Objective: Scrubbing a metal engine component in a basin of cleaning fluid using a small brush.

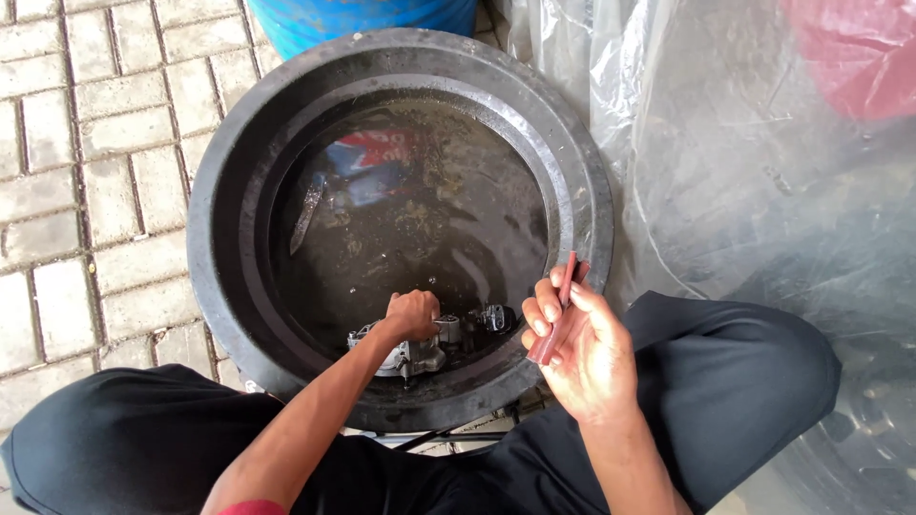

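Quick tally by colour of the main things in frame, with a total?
Black: 1, the round basin of dark liquid
Grey metal: 1, the machine part gripped by the left hand in the basin
Red: 1, the slim handle held by the right hand
Blue: 1, the drum behind the basin
Clear: 1, the plastic sheet on the right
Total: 5

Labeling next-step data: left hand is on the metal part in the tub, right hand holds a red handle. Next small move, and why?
Probably bring the right hand with its red, slim handled tool down to the grey metal engine part. The left hand already grips that part in the dark liquid of the round black tub, while the tool sits idle above the rim.
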